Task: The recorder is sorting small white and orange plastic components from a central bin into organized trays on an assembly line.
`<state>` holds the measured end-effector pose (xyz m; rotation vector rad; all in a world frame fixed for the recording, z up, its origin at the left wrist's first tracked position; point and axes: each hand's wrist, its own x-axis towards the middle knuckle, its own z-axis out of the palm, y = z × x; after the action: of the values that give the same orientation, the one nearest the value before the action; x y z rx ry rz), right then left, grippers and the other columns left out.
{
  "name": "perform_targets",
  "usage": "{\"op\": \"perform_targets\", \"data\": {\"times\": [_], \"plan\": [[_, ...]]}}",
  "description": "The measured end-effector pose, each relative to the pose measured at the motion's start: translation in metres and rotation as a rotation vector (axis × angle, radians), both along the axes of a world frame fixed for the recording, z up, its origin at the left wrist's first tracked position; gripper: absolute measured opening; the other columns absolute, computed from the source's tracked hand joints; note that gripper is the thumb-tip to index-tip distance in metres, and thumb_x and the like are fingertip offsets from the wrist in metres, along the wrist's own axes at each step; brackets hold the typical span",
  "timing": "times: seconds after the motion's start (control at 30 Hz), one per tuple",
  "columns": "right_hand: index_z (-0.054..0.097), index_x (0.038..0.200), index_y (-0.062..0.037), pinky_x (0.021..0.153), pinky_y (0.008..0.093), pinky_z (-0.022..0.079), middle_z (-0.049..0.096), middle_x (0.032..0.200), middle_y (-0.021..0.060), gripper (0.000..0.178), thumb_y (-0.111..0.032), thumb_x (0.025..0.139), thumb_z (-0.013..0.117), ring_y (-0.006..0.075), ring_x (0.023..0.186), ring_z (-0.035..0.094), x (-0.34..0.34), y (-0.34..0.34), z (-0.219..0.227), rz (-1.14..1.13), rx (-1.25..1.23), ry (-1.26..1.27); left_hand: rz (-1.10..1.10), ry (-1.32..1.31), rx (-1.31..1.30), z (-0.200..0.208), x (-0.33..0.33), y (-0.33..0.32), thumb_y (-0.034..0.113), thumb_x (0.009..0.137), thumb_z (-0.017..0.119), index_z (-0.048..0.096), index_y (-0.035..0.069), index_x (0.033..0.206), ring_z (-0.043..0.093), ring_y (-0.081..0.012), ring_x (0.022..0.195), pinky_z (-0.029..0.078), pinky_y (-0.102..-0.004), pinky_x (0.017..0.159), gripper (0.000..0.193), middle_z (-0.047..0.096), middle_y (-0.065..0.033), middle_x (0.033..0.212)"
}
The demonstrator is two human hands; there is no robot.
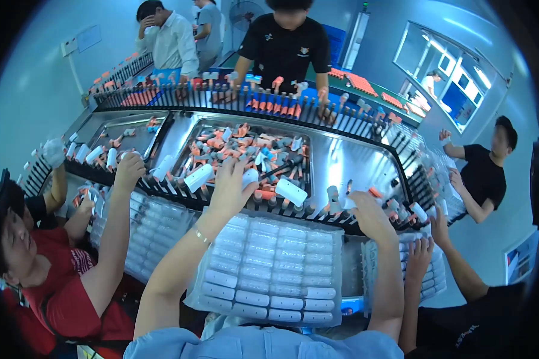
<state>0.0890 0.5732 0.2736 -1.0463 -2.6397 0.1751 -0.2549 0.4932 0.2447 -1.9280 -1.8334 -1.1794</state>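
My left hand (226, 190), with a bracelet at the wrist, reaches over the near row of upright pegs. Its thumb and fingers close around a small white casing (250, 178). Further right, my right hand (368, 212) bends at the same row, fingers together on a pale piece that they mostly hide. Between my hands, a white casing (291, 191) sits tilted on a peg, and another white casing (199, 178) stands left of my left hand. Below my arms lies a clear plastic blister tray (254, 244) with rows of pockets; white casings fill its nearer rows.
Beyond the pegs, a metal tray (310, 157) holds a heap of orange and grey parts. A black peg rail (221, 99) loops around the metal table (335, 155). Co-workers' arms crowd both sides: a person in red (72, 269) at left, dark sleeves (479, 317) at right.
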Motion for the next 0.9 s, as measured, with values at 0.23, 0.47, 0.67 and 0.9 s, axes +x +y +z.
{"op": "perform_targets", "data": {"times": [0.23, 0.47, 0.67, 0.9], "plan": [[0.043, 0.12, -0.0045, 0.094, 0.0409, 0.037, 0.05, 0.119, 0.0188, 0.036, -0.01, 0.085, 0.05, 0.0327, 0.114, 0.045, -0.084, -0.009, 0.016, 0.138, -0.042, 0.03, -0.064, -0.259, -0.038, 0.028, -0.019, -0.095, 0.007, 0.076, 0.065, 0.055, 0.002, 0.102, 0.056, -0.03, 0.09, 0.045, -0.0351, 0.076, 0.028, 0.056, -0.0147, 0.1], [0.045, 0.112, 0.0012, 0.08, 0.0403, 0.045, 0.056, 0.102, 0.0188, 0.031, -0.013, 0.084, 0.05, 0.033, 0.095, 0.055, -0.167, 0.009, -0.012, 0.113, -0.079, -0.02, -0.164, -0.345, -0.202, 0.033, -0.005, -0.126, 0.005, 0.077, 0.063, 0.061, 0.002, 0.088, 0.06, -0.0255, 0.07, 0.047, -0.032, 0.062, 0.011, 0.061, -0.0106, 0.079], [0.033, 0.131, -0.0008, 0.099, 0.0427, 0.034, 0.033, 0.135, 0.023, 0.056, -0.012, 0.082, 0.056, 0.035, 0.124, 0.034, -0.17, -0.021, -0.014, 0.169, 0.115, 0.049, -0.613, -0.102, -0.405, 0.012, 0.055, -0.149, 0.015, 0.076, 0.062, 0.059, 0.006, 0.083, 0.054, -0.0266, 0.075, 0.046, -0.0359, 0.066, 0.012, 0.053, -0.0093, 0.077], [0.063, 0.083, -0.0056, 0.069, 0.0385, 0.046, 0.058, 0.078, 0.0099, 0.013, -0.017, 0.077, 0.061, 0.0274, 0.077, 0.057, -0.039, -0.111, 0.011, 0.233, -0.347, 0.021, -0.649, 0.191, -0.622, -0.021, 0.091, -0.174, 0.023, 0.075, 0.062, 0.053, 0.006, 0.08, 0.049, -0.0238, 0.081, 0.041, -0.0337, 0.068, 0.02, 0.047, -0.009, 0.081]]}}
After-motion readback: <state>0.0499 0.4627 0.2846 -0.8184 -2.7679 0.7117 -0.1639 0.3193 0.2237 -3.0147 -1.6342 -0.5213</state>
